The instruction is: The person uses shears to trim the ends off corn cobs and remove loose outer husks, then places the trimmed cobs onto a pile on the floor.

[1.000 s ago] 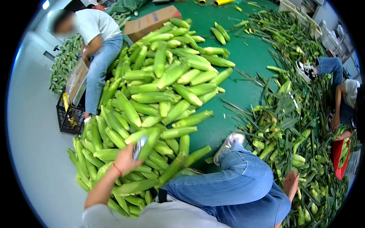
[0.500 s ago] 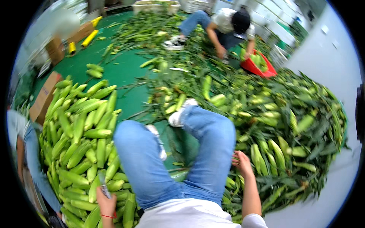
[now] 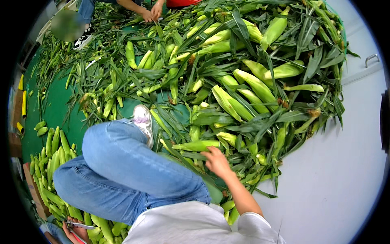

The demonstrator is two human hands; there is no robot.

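My right hand (image 3: 217,163) is at the near side of the heaped corn, fingers stretched out and slightly apart. Its fingertips are right at the lower edge of a green ear of corn (image 3: 196,145) lying across the leaves; I cannot tell whether they touch. At the lower left, my left hand (image 3: 81,233) is closed on a metal-bladed cutting tool (image 3: 83,225), whose exact kind is unclear. Beneath and beside that hand lies a pile of trimmed corn ears (image 3: 55,162), partly hidden by my bent legs.
A large heap of leafy corn (image 3: 260,93) spreads to the right, against a pale wall (image 3: 325,171). Another person's hands (image 3: 151,14) work at the top, by a red container (image 3: 183,3). Yellow rolls (image 3: 24,103) and a cardboard box (image 3: 36,191) are at the left.
The view has swung to the right, toward the leafy heap. My right hand has moved from beside my knee forward to an ear of corn. My left hand still holds the tool.
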